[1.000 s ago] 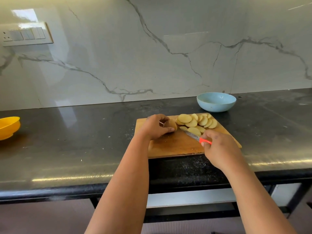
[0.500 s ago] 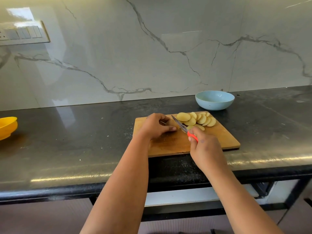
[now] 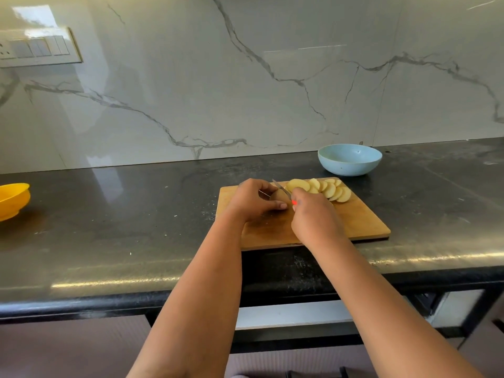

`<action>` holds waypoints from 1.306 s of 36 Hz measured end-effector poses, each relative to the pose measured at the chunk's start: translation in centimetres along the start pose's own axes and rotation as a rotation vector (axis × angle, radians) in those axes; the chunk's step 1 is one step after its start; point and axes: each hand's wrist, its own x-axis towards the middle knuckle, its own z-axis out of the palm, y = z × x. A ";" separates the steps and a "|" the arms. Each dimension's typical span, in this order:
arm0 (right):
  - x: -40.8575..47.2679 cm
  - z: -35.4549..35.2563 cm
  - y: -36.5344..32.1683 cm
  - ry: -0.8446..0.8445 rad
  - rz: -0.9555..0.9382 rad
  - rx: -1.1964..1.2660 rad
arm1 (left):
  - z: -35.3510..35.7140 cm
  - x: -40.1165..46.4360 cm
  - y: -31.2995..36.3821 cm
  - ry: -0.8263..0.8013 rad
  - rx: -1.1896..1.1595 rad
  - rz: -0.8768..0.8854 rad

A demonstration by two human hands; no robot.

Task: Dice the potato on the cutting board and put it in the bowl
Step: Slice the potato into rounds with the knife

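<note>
A wooden cutting board [image 3: 362,222] lies on the black counter. Several round potato slices [image 3: 331,190] are fanned out on its far right part. My left hand [image 3: 252,199] grips the uncut end of the potato [image 3: 279,196] near the board's far left. My right hand [image 3: 313,218] grips a knife with an orange handle [image 3: 294,202]. Its blade [image 3: 281,186] rests against the potato end, pointing away and left. An empty light blue bowl [image 3: 349,159] stands just behind the board on the right.
A yellow bowl [image 3: 12,200] sits at the far left of the counter. The marble wall rises right behind the blue bowl, with a switch panel [image 3: 38,47] at upper left. The counter's front edge [image 3: 109,282] runs below the board.
My right hand moved left with the knife, from beside the slices to the potato end under my left hand. The blade now lies against that piece.
</note>
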 end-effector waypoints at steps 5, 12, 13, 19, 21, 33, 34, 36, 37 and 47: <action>-1.8 -0.2 0.6 -0.074 0.039 -0.079 | 0.0 -0.1 -0.2 -0.002 -0.038 -0.021; -1.7 -1.4 1.4 -0.179 0.131 0.003 | 0.0 -0.1 -0.4 -0.016 -0.037 -0.033; -1.7 -1.9 1.9 -0.195 0.152 0.021 | 0.0 -0.1 -0.4 -0.019 -0.037 -0.038; -4.1 -2.2 4.0 -0.112 0.123 0.055 | 0.3 0.3 -0.5 -0.030 0.024 -0.025; -4.5 -1.4 3.9 -0.013 0.068 0.063 | 0.4 0.3 -0.4 -0.031 0.044 -0.016; -2.9 1.8 4.1 0.271 -0.157 0.143 | 0.2 0.1 -0.2 0.010 0.017 -0.003; -2.9 2.1 4.2 0.271 -0.165 0.156 | 0.2 0.2 -0.3 0.009 0.016 -0.004; -3.0 2.6 4.5 0.271 -0.172 0.180 | 0.2 0.3 -0.5 0.009 0.007 -0.007; -3.0 2.7 4.5 0.270 -0.174 0.187 | 0.2 0.4 -0.5 0.010 0.005 -0.003; -3.0 2.9 4.3 0.266 -0.192 0.169 | 0.2 0.2 -0.4 0.013 0.029 0.003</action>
